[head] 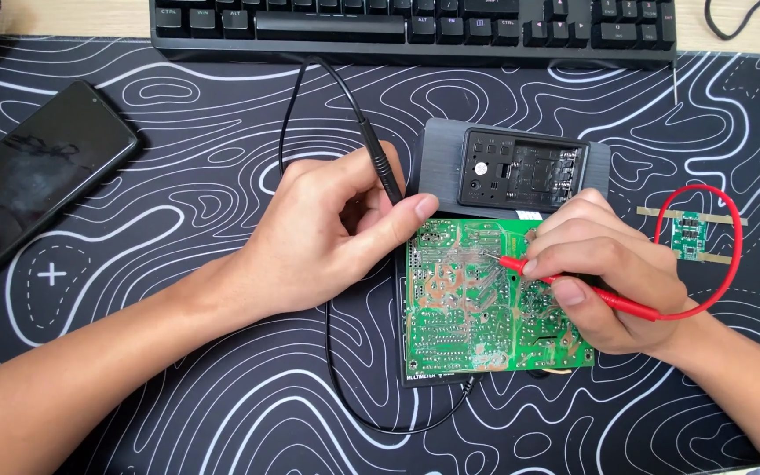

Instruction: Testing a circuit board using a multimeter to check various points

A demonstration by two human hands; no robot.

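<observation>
Probes on the green circuit board

Board (464,303) first: the green circuit board lies solder side up on a dark flat case, in front of a grey unit (450,163) with an open black recess, all on the patterned black mat (178,176) that covers your counter. It looks light, thin and stiff, with sharp solder points and fine tracks, so I judge it fragile; take it by its bare edges, never across the joints.

Your left hand (327,233) is closed in a pen grip on the black probe (384,171), thumb resting at the board's top left corner; the tip is hidden behind the thumb. Your right hand (604,273) is pinched shut on the red probe (565,286), its tip touching the board near the upper middle. Both probes are slim and hard, and their leads will tug a little.

Further out, a small green board (689,236) sits inside the red lead's loop at the right. A dark phone (37,176) lies at the left, and a black keyboard (415,26) sits along the top.
</observation>
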